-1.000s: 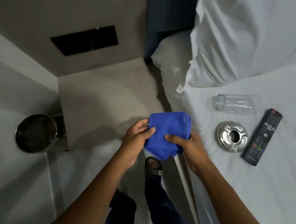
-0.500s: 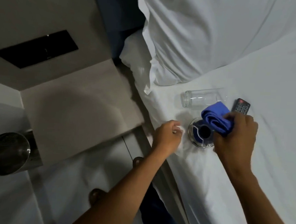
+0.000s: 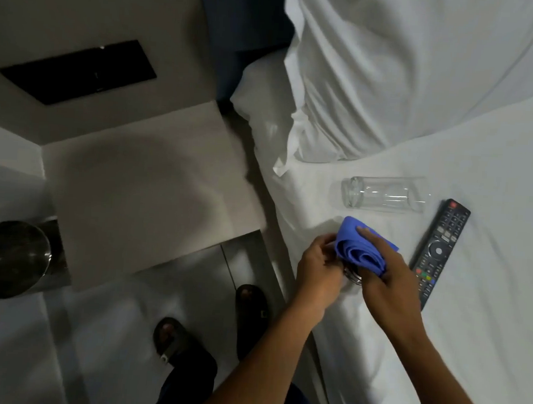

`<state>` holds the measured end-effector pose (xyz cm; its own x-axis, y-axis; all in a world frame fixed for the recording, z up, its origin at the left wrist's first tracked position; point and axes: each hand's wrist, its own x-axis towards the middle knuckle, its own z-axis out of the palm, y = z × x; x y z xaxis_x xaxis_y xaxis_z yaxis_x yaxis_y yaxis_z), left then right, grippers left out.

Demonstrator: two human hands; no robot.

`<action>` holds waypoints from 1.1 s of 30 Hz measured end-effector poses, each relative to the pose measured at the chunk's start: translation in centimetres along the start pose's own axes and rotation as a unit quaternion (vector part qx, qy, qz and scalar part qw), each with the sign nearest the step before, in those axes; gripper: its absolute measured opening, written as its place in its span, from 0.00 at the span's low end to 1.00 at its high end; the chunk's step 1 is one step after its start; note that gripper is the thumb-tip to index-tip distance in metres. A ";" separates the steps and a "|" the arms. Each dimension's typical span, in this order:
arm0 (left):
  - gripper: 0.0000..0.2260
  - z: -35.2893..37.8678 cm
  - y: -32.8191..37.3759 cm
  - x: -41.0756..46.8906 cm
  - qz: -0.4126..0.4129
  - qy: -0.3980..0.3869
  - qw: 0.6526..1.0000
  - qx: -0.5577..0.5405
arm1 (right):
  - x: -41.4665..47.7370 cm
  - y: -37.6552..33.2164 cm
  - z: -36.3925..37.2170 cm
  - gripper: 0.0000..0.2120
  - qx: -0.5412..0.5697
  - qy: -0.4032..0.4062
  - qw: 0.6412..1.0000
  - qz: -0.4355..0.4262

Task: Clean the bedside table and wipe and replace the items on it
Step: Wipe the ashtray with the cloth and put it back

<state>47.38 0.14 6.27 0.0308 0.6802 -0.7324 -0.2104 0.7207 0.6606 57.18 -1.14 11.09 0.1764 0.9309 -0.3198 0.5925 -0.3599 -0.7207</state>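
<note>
The beige bedside table (image 3: 139, 193) stands bare at the left of the bed. On the white bed sheet lie a clear drinking glass (image 3: 385, 194) on its side and a black remote control (image 3: 438, 248). My right hand (image 3: 389, 279) presses a folded blue cloth (image 3: 359, 249) onto the metal ashtray (image 3: 353, 277), which is almost fully hidden; only a sliver of its rim shows. My left hand (image 3: 320, 268) grips the ashtray's left side at the bed's edge.
A round metal bin (image 3: 9, 256) stands on the floor left of the table. A black wall panel (image 3: 79, 70) sits above the table. A white pillow (image 3: 410, 70) fills the top right. My sandalled feet (image 3: 170, 337) are on the floor between table and bed.
My left hand has closed in on the ashtray from the left. The right hand has pushed the cloth down over the ashtray, covering it. The view shifted slightly.
</note>
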 end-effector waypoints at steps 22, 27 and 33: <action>0.21 -26.5 0.1 -6.7 0.096 0.172 0.961 -0.196 | -5.8 -11.4 18.0 0.28 -0.068 -0.305 0.911 -0.268; 0.19 -30.7 -0.5 -6.8 0.088 0.185 0.941 -0.269 | -6.9 -10.8 18.5 0.30 -0.106 -0.313 0.898 -0.290; 0.18 -33.1 -2.1 -7.4 0.074 0.179 0.949 -0.250 | -6.3 -11.7 21.5 0.31 -0.149 -0.285 0.918 -0.232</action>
<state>15.20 -10.79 4.81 -0.3498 0.6154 -0.7064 -0.6268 0.4066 0.6646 32.21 -4.17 8.32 -0.5388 0.7655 -0.3518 0.7040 0.1797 -0.6871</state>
